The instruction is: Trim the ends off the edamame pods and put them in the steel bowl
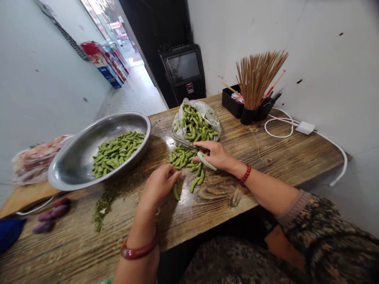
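My right hand is closed round the pale green handles of a pair of scissors, whose blades point left over the pods. My left hand has its fingers curled together at the left edge of a loose pile of green soybean pods. Just below its thumb is a single pod; whether the fingers touch it I cannot tell. Behind the pile, a clear plastic bag stands open, full of pods. A wide steel basin at the left holds more pods.
Trimmed green bits lie in front of the basin, beside several purple-red fruits. A bag of pinkish food is at far left. Wooden skewers stand in a black holder by the wall, near a white cable.
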`<state>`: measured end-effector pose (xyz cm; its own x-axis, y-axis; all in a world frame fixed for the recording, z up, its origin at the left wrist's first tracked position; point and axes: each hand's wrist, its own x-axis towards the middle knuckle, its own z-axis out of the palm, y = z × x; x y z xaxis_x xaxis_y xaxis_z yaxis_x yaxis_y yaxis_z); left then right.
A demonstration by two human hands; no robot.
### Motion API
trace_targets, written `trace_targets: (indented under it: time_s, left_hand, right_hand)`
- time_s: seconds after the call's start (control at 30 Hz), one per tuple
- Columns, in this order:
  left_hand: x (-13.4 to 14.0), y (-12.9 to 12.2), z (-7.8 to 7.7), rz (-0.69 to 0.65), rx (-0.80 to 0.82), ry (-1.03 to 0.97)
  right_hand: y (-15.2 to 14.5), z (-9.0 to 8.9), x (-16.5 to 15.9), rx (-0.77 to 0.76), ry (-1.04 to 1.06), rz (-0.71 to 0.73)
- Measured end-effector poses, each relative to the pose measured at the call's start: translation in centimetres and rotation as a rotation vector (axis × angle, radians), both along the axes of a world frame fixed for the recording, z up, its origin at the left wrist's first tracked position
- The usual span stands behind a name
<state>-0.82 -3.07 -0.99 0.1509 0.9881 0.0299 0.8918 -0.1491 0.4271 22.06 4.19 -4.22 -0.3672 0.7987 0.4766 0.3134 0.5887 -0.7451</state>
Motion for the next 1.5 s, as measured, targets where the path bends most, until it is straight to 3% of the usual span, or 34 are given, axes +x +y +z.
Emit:
trace_targets:
  time_s: [0.1,0.23,0.37,0.5,0.67,0.77,0.87,1.03,1.1,1.2,1.33,1.43,1.5]
  left_hand:
    - [-0.7,-0.3,0.9,0.035,-0.100,0.079]
    - [-0.4,-0.8,1.5,-0.031,-0.316,0.166]
    - [0.5,-0.9,1.1,-0.130,-0.330,0.066]
    - [1.3,-0.8,1.1,-0.082,-0.206,-0.279]
    - [2.3,-0.8,1.3,0.064,-0.480,-1.052]
    - [2.7,-0.8,1.0,0.097,-0.578,-1.288]
    - [3.0,-0.7,0.3,0.096,-0.523,-1.202]
    - [3.9,-0.6,-1.3,-0.072,-0.170,-0.498]
    - [4.0,-0.7,-1.6,-0.165,-0.128,-0.305]
    - [3.9,-0.9,-1.5,-0.247,-0.147,-0.177]
    - [3.6,-1.0,-0.9,-0.204,-0.106,-0.234]
    - [3.3,-1.0,0.0,-0.063,-0.052,-0.474]
    - [3.2,-1.0,0.6,0.048,-0.107,-0.720]
  right_hand:
    - [0.0,0.0,0.0,0.008,0.014,-0.013]
    - [0.0,0.1,0.0,0.008,0.023,-0.014]
    - [-0.1,0.0,-0.1,0.008,0.016,-0.010]
    - [-0.1,0.0,-0.1,0.007,0.033,-0.015]
    - [-0.2,0.2,-0.2,-0.013,0.046,-0.033]
    - [-0.2,0.2,-0.2,-0.020,0.033,-0.034]
    - [-0.2,0.2,-0.2,-0.023,0.025,-0.026]
    - [-0.2,0.2,-0.1,-0.011,0.006,-0.001]
    - [-0.2,0.1,-0.1,-0.007,-0.004,0.004]
    - [-0.2,0.0,-0.1,-0.001,-0.015,0.006]
    - [-0.4,-0.1,-0.2,0.000,-0.013,0.009]
    - [-0.6,0.0,-0.2,-0.007,-0.009,0.009]
    - [-0.7,0.2,-0.2,-0.008,-0.003,0.017]
